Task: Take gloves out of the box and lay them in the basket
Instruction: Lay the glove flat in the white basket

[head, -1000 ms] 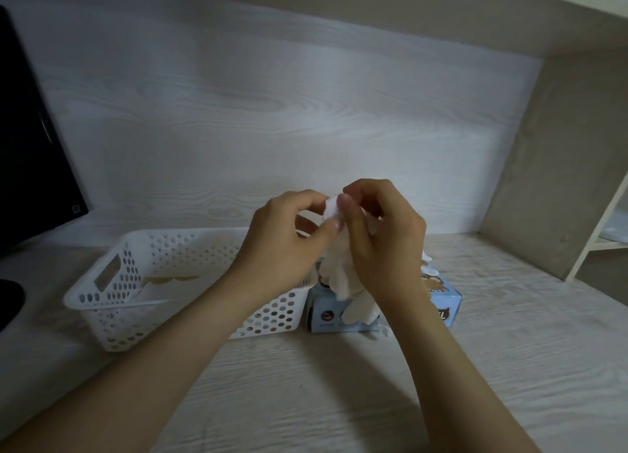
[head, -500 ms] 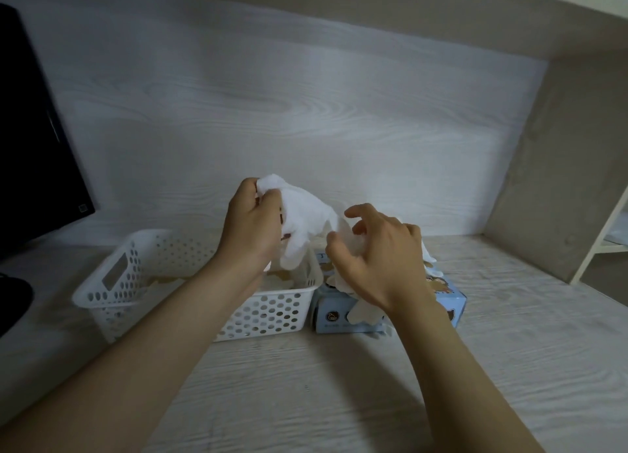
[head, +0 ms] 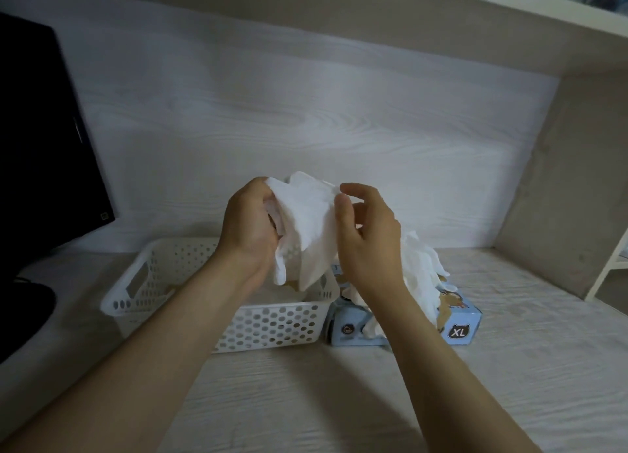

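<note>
gripping one white glove (head: 307, 228) above the basket (head: 272, 323), both hands, left (head: 249, 228) and right (head: 368, 235), clamp it.

Colour rundown: the thin crumpled disposable glove (head: 306, 221) is plain white, same as the bunch of loose gloves (head: 421, 265) spilling from the rectangular cardboard box (head: 462, 320), which is light blue with a brownish cartoon print and a black cat-shaped badge reading "XL" in white. The perforated plastic basket (head: 272, 323) is white, dotted all over with round holes. The wood-grain counter (head: 306, 401) is pale whitish grey, and the flat monitor (head: 40, 140) is black.
</note>
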Demonstrator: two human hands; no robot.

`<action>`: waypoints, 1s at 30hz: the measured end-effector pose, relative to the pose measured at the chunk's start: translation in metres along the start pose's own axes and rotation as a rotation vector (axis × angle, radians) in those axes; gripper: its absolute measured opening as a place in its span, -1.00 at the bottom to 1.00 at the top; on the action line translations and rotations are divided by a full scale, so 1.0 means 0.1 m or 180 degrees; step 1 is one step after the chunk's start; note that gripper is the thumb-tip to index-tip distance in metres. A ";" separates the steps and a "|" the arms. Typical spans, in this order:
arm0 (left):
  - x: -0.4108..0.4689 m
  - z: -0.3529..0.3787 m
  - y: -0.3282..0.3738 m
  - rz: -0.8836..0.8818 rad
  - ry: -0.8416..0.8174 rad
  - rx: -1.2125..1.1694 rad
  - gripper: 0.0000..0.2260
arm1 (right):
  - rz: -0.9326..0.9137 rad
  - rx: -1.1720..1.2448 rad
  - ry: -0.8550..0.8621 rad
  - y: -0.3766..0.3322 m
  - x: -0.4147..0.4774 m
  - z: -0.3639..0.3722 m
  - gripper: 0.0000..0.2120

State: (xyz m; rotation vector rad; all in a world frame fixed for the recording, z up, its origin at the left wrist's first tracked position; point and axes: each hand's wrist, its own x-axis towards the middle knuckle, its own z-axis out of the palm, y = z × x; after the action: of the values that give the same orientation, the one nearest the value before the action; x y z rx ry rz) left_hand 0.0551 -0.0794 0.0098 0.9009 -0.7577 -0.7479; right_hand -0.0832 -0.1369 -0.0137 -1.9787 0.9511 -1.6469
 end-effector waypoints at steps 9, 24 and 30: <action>0.11 -0.17 0.21 -0.0180 0.0344 0.0266 -0.71 | 0.0464 0.0795 -0.0324 -0.22 0.33 0.39 -0.71; 0.21 -0.36 0.32 0.0116 -0.0267 0.1601 -0.69 | 0.0067 0.1131 -0.1200 -0.29 0.49 0.55 -0.66; 0.26 -0.41 0.17 0.0537 -0.0072 0.1956 -0.60 | 0.0072 0.1166 -0.1219 -0.25 0.49 0.54 -0.70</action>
State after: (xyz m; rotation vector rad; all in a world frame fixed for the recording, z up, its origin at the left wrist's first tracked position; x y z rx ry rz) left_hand 0.1057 -0.0772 0.0144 1.3589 -1.0965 -0.3728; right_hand -0.0210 -0.1616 0.0250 -1.9170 0.4882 -1.2541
